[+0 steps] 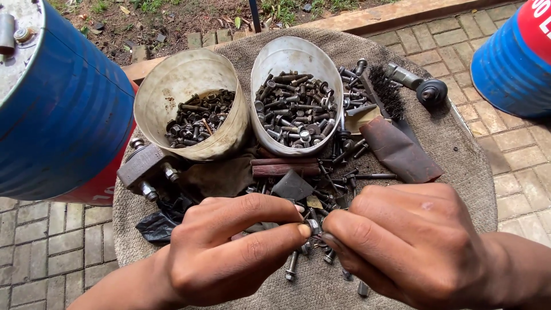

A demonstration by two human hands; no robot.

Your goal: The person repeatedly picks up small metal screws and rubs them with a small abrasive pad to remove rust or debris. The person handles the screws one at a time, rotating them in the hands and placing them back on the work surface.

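My left hand (229, 247) and my right hand (407, 241) meet low in the middle, fingertips pinched together on a small bolt (313, 227) held between them. Beneath them loose bolts (293, 265) lie scattered on a grey cloth-covered round surface (459, 155). Behind stand two cut white plastic containers: the left container (189, 77) holds dark nuts and washers, the right container (293, 54) holds bolts and screws.
A wire brush (383, 90), brown sandpaper (399, 150), a rusty rod (286, 169), a metal clamp block (143, 166) and a black plastic bag (158, 225) lie around. Blue drums stand at left (63, 109) and right (511, 63). Brick paving surrounds.
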